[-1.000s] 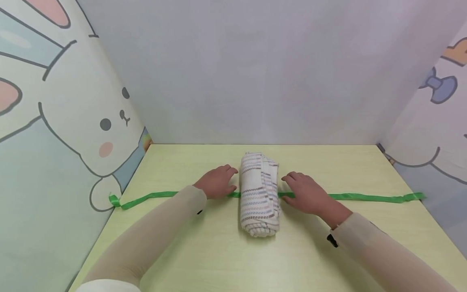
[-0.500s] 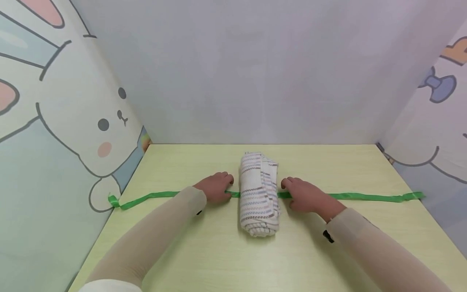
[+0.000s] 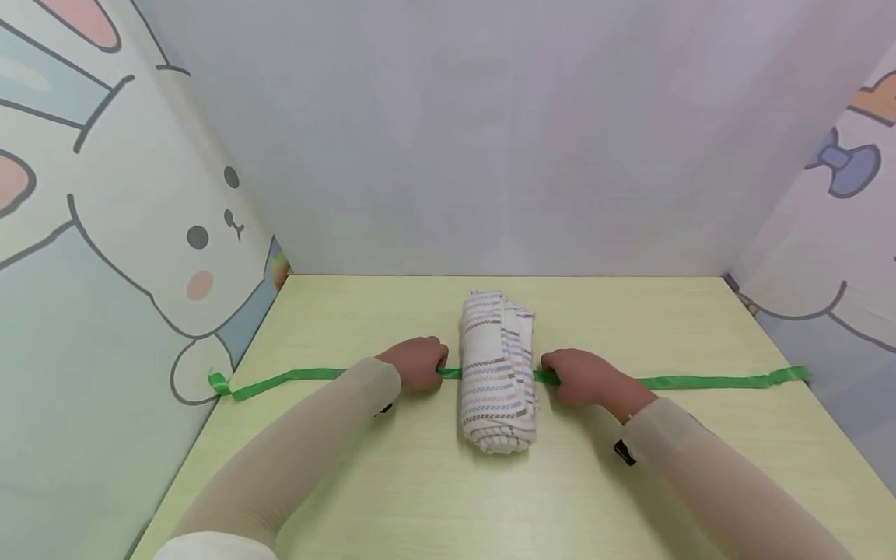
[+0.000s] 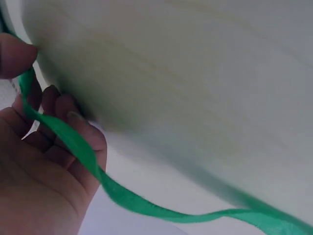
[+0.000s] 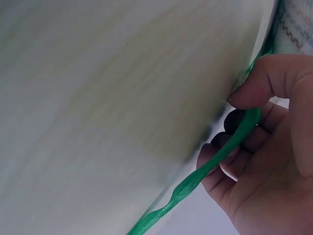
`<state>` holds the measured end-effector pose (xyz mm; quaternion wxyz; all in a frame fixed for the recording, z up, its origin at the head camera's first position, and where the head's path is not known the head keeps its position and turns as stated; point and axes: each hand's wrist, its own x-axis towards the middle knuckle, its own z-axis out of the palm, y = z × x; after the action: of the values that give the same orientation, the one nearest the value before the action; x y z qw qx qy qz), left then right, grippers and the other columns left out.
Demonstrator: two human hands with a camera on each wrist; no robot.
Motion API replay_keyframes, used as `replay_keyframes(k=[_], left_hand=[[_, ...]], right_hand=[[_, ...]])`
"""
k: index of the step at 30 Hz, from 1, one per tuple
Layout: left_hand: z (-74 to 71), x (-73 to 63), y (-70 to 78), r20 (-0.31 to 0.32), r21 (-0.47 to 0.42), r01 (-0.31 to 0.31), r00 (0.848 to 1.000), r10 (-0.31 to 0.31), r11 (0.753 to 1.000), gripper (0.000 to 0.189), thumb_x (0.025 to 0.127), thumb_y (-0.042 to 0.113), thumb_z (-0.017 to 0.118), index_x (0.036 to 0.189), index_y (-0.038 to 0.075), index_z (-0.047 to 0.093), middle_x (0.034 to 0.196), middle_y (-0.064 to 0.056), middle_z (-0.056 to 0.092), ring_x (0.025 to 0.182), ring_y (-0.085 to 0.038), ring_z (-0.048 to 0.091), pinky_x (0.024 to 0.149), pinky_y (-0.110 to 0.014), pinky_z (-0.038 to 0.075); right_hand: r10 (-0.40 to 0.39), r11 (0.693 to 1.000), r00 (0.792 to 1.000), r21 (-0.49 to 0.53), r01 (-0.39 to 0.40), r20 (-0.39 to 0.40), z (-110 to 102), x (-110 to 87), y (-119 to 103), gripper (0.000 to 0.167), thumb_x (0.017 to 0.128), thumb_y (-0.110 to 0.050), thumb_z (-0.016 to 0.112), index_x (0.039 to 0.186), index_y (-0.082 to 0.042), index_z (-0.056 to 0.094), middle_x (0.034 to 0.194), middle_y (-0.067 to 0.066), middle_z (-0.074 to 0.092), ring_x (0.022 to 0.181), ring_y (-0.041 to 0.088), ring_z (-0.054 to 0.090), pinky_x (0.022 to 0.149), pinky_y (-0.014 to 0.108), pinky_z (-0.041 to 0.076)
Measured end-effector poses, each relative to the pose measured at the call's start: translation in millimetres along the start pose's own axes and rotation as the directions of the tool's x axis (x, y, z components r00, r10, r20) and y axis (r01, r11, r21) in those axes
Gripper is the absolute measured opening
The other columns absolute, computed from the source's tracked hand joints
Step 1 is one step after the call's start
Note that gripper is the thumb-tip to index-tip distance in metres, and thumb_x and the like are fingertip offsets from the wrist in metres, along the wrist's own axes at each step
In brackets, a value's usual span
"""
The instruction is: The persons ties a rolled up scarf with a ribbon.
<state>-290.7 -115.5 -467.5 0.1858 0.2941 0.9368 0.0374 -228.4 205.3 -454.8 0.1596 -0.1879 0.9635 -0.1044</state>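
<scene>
A rolled white cloth [image 3: 490, 373] with bands of coloured stripes lies lengthwise mid-table. Under it passes a long green ribbon [image 3: 707, 382], stretched out to both sides. Left of the roll, my left hand [image 3: 418, 364] pinches the ribbon between thumb and fingers; the left wrist view shows the ribbon [image 4: 83, 147] trailing across the palm. On the other side, my right hand [image 3: 579, 376] pinches the ribbon close to the roll. In the right wrist view, the ribbon [image 5: 215, 159] runs out from under the thumb over the curled fingers. The stretch beneath the roll is hidden.
The pale yellow-green table [image 3: 392, 482] meets a plain grey-white back wall [image 3: 504, 140]. Side walls carry cartoon prints, with a rabbit [image 3: 168, 210] at left. The ribbon's curled left end [image 3: 220, 384] reaches the table's left edge.
Both hands have lowered slightly beside the roll, and their fingers have curled from spread to pinching the ribbon. The rolled cloth has stayed in place.
</scene>
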Motion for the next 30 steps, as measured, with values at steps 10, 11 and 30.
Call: replay_keyframes(k=[10,11,30], left_hand=[[-3.4,-3.7,5.7,-0.022,-0.062,0.022,0.999,-0.023,0.998,0.012,0.096,0.020,0.067,0.099,0.021,0.055,0.084,0.004,0.061,0.075,-0.016,0.054,0.072,-0.032,0.047],[-3.3,-3.5,6.1,-0.028,-0.068,0.019,0.999,-0.021,0.998,0.012,0.096,0.020,0.066,0.100,0.021,0.055,0.084,0.004,0.061,0.076,-0.016,0.054,0.072,-0.033,0.048],[-11.5,-7.7,18.9,-0.222,0.123,0.022,0.975,0.006,0.992,0.004,0.099,0.019,0.062,0.098,0.015,0.060,0.083,0.003,0.058,0.072,-0.013,0.056,0.065,-0.030,0.050]], right_hand=[[0.040,0.998,0.999,0.043,-0.038,-0.035,-2.1,0.1,-2.8,0.011,0.093,-0.009,0.066,0.090,-0.013,0.056,0.079,0.001,0.054,0.072,0.021,0.049,0.069,0.038,0.042],[0.044,0.998,0.998,0.047,-0.042,-0.041,-2.2,0.4,-3.0,0.011,0.094,-0.010,0.066,0.092,-0.013,0.055,0.080,0.002,0.054,0.072,0.021,0.050,0.068,0.038,0.042],[0.117,0.993,0.980,0.051,-0.111,-0.159,-7.5,-1.4,-12.4,0.017,0.105,-0.021,0.051,0.093,-0.009,0.047,0.071,0.004,0.048,0.060,0.019,0.046,0.056,0.033,0.037]])
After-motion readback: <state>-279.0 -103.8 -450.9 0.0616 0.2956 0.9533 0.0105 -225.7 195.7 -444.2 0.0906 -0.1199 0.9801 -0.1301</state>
